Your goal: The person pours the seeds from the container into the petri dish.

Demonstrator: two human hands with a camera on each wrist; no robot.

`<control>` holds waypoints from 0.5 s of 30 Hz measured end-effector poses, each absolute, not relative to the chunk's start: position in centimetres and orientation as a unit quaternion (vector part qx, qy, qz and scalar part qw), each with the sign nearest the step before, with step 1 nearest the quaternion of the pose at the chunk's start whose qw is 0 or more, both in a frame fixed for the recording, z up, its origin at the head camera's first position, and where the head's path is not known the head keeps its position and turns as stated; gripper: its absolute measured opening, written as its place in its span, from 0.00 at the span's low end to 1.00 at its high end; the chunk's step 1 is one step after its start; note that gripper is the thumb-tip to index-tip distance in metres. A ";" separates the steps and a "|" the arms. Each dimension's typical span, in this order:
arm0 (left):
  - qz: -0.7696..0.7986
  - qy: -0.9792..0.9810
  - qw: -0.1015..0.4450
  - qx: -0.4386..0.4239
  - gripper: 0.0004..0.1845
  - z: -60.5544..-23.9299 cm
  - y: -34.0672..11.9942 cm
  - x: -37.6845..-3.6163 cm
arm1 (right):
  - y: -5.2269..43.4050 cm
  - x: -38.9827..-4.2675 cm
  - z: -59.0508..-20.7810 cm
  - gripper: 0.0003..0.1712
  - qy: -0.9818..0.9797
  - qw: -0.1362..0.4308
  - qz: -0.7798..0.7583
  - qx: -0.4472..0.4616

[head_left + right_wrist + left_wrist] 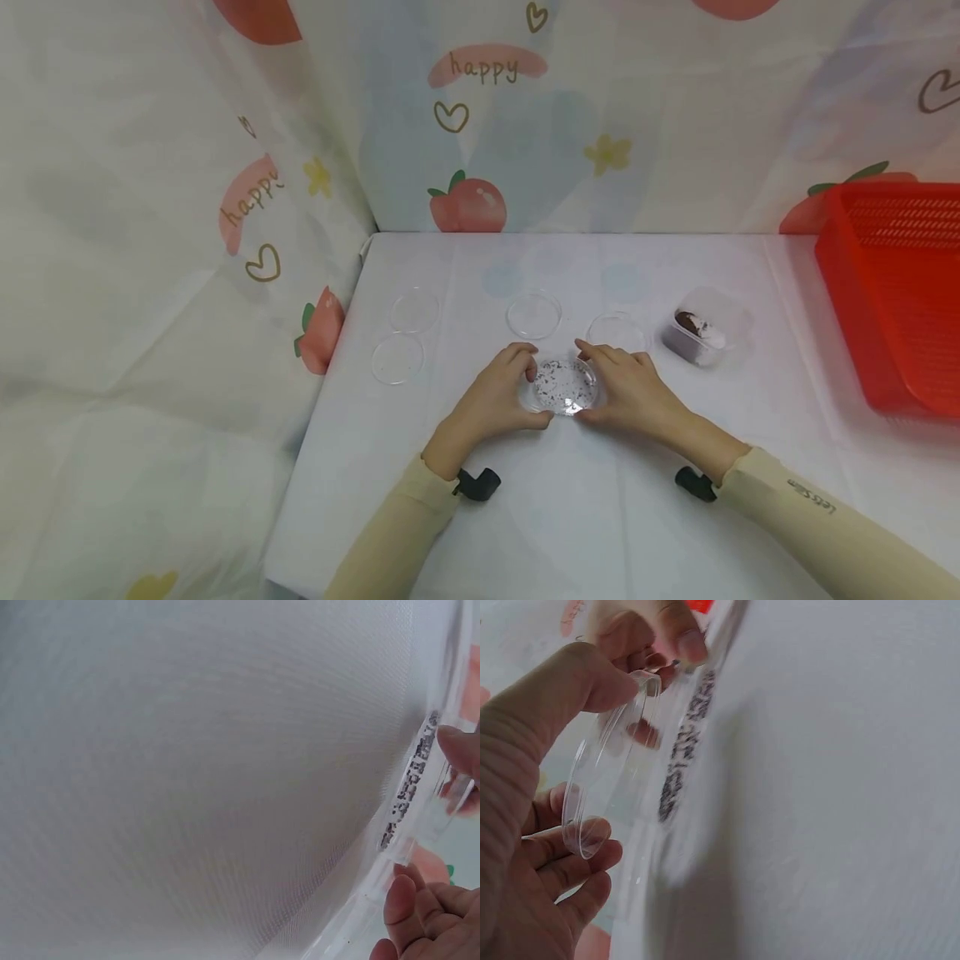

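Observation:
A clear petri dish [566, 385] with dark specks over a white bottom lies on the table between my hands. My left hand [495, 392] pinches a clear round petri dish lid [615, 765] between thumb and fingertips. The lid stands tilted against the dish's left side, partly over it. My right hand [630, 387] holds the right side of the dish, thumb at the near edge and index finger at the far edge. In the right wrist view, the dark specks show through the dish wall [409, 784], with the fingers [401, 900] of my right hand below.
Several clear round dishes or lids lie farther back, including one at the left [397, 358] and one in the middle [534, 314]. A clear plastic tub [693, 346] with something brown and white stands right of my hands. A red basket [862, 317] occupies the right edge.

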State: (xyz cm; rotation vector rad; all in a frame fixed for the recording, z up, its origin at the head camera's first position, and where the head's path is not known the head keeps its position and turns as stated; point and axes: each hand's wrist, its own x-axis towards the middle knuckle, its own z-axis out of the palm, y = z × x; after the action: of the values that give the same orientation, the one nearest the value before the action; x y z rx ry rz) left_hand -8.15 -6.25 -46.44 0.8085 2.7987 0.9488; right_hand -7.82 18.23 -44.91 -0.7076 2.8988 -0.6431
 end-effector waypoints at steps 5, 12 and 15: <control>0.299 0.914 0.034 0.273 0.28 -47.0 -5.2 -8.3 | 18.3 -7.8 -44.8 0.64 0.945 0.047 -0.221 -0.235; 0.293 0.914 0.027 0.279 0.28 -47.3 -4.4 -8.4 | 18.4 -7.8 -45.0 0.64 0.945 0.048 -0.221 -0.236; 0.289 0.915 0.027 0.279 0.28 -47.3 -4.2 -8.5 | 18.4 -7.9 -45.1 0.65 0.945 0.048 -0.221 -0.237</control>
State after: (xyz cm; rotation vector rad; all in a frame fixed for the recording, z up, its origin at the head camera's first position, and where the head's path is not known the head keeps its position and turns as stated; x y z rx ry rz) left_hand -8.49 -4.21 -47.34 0.8604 2.8278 0.8942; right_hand -7.90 18.42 -45.08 -0.7237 2.8817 -0.6727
